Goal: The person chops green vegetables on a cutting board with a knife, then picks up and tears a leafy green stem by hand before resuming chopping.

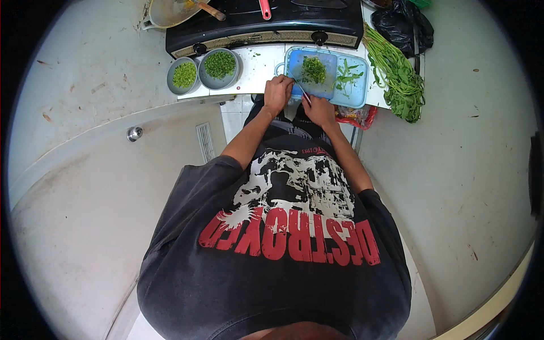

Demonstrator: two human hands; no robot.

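Observation:
My right hand is closed around the handle of a knife, whose blade slants up and left toward my other hand. Near the knife's tip, my left hand is closed with its fingers curled at the left edge of the blue cutting board; whatever it holds, if anything, is hidden. A pile of chopped greens lies on the board, just beyond both hands. The board rests in a light blue tray, with loose green leaves on its right side.
Two grey bowls of chopped greens, one paler and one darker, stand at the left. Behind is a black stove with a pan. At the right lie a leafy bunch and a black plastic bag.

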